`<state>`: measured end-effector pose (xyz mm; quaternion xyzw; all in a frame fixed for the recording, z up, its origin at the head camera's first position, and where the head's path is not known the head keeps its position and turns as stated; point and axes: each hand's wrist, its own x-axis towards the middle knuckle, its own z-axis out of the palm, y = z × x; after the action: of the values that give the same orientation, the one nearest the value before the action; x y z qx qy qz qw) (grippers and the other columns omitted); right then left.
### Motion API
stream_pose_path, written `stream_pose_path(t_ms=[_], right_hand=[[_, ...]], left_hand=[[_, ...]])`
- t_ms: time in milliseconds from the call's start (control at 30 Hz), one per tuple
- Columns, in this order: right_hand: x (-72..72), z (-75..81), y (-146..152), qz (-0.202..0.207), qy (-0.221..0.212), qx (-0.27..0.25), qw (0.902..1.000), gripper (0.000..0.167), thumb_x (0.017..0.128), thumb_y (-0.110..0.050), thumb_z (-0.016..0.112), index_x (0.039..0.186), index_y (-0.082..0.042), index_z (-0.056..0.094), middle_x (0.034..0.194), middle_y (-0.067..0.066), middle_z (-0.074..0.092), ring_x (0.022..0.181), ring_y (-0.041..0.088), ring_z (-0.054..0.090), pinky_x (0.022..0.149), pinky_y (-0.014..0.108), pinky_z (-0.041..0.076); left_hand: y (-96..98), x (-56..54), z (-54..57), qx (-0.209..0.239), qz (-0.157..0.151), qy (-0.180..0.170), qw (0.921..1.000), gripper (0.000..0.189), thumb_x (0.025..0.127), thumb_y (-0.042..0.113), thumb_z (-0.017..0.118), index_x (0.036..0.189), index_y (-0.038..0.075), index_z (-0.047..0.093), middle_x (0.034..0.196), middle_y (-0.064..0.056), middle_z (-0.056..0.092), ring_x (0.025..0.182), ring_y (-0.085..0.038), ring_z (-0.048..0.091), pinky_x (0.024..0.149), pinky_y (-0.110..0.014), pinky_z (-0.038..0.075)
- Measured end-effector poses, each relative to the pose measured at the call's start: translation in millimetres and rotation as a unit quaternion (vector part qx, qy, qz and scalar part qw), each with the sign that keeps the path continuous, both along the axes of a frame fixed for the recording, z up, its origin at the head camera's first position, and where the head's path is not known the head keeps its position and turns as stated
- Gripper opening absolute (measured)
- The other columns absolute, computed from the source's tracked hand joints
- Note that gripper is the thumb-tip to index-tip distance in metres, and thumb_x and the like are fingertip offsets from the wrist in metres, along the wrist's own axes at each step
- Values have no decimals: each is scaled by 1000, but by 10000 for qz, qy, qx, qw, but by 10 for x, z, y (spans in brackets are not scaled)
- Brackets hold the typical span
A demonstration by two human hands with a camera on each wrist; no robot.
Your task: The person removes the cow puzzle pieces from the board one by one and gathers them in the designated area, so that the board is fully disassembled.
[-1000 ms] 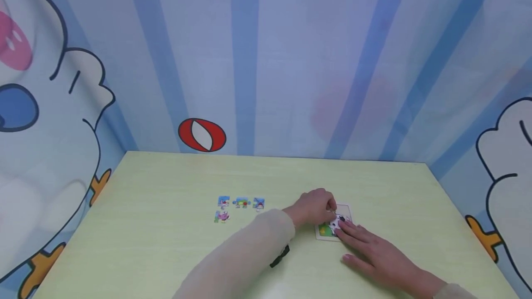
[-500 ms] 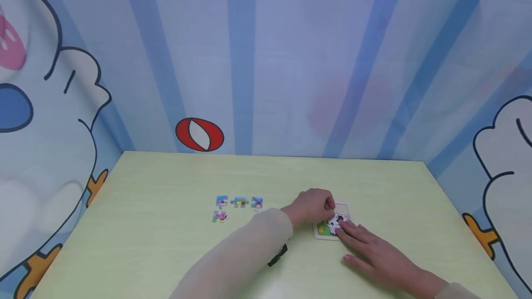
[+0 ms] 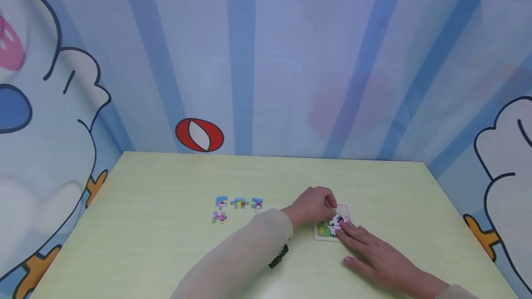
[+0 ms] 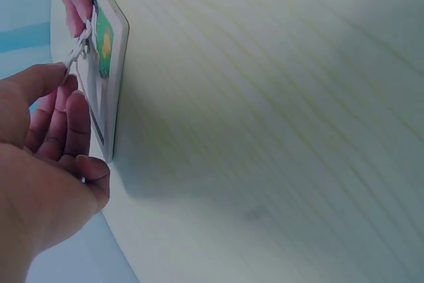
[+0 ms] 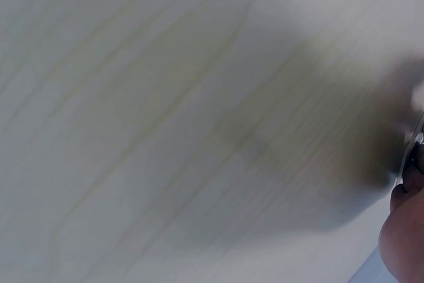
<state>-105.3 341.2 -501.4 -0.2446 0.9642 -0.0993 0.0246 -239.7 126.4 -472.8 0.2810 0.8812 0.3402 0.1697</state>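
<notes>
A small square puzzle board (image 3: 344,207) with a pale border lies on the table, part of its picture showing a black-and-white animal on green. My left hand (image 3: 312,205) reaches over its left side. Between thumb and fingertips it pinches a thin white puzzle piece (image 4: 76,55), tilted up from the board in the left wrist view. My right hand (image 3: 380,255) comes from the lower right with fingers stretched out, their tips resting on the black-and-white picture. In the right wrist view only a bit of the right hand (image 5: 403,233) shows at the edge.
Left of the board lie several loose puzzle pieces: a blue one (image 3: 221,201), a green one with side tabs (image 3: 239,202), another blue one (image 3: 256,203) and a pink one (image 3: 220,217). A printed cloth backdrop (image 3: 282,68) stands behind the table (image 3: 166,243).
The head view has shifted slightly. My left fingers have lifted a little at the board, and the black-and-white picture shows more. The right hand stays in place.
</notes>
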Motion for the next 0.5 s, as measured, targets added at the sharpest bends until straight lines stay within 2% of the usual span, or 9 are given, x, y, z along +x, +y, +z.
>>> stream_pose_path(t_ms=[267,500], right_hand=[[-4,15,-15,-157,-454,-30,9988,71,106,-67,47,165,-28,43,171,-2,39,156,32,38,115,59,43],[-3,36,-12,-108,-369,-31,9993,69,107,-65,48,164,-26,45,170,0,41,154,34,41,113,59,46]], left_hand=[[-29,7,59,325,354,-548,9973,3,97,16,79,97,15,76,85,8,66,82,-7,59,83,-22,50],[-101,-69,153,570,185,-596,9964,5,98,14,79,95,17,75,87,8,68,82,-7,60,83,-21,50]])
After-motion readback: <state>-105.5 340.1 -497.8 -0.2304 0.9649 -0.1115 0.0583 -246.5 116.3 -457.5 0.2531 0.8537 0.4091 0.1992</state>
